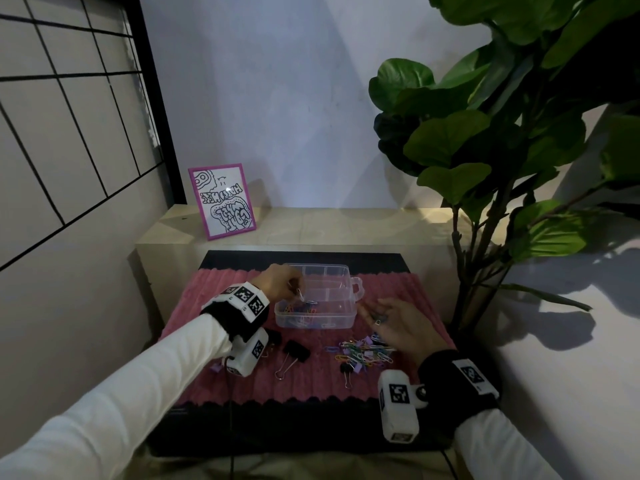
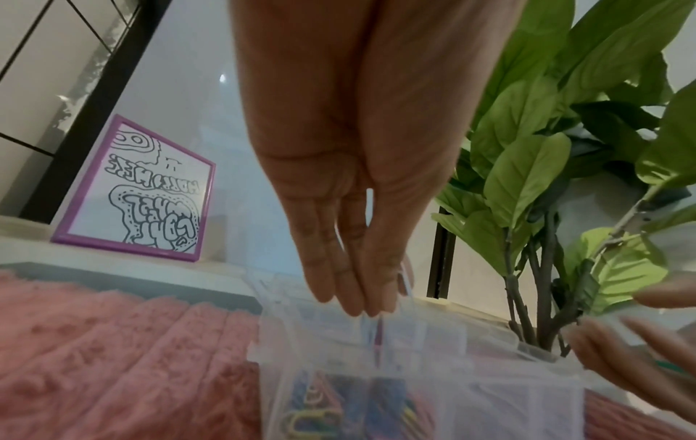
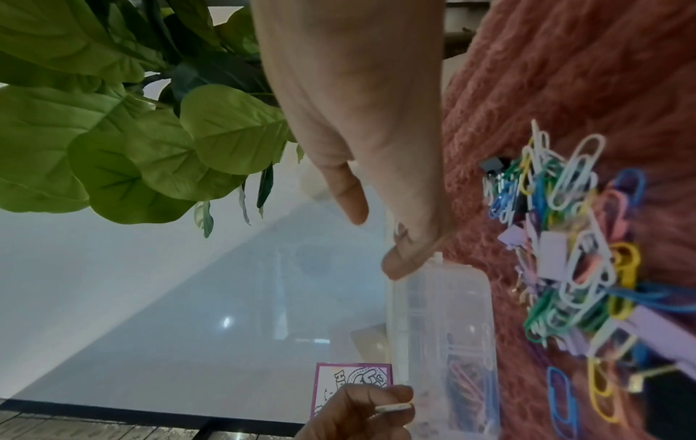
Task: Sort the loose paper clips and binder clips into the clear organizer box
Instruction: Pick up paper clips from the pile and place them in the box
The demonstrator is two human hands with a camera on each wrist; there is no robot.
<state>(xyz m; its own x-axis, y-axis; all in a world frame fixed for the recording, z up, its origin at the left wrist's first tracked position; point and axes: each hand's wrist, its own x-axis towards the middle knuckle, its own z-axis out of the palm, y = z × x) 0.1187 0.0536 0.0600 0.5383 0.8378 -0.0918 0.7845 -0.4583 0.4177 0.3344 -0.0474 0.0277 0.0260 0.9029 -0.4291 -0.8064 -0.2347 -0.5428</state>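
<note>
Head view: left hand point(image 1: 277, 280) pinching pale wire paper clips point(image 1: 304, 296) over clear plastic organizer box point(image 1: 341, 315) on pink ribbed mat point(image 1: 304, 379); right hand point(image 1: 401, 323) palm-up, fingers spread, cradling small clip point(image 1: 377, 320), multicoloured paper clip pile point(image 1: 360, 353) just below, black binder clips point(image 1: 294, 351) nearer.

Left wrist view: fingertips point(image 2: 354, 300) pressed together directly above box compartments.

Right wrist view: fingers relaxed, pile beside.

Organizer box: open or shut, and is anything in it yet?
Open: the box shows no lid over its dividers, and coloured paper clips already lie in its near-left compartment.
</note>
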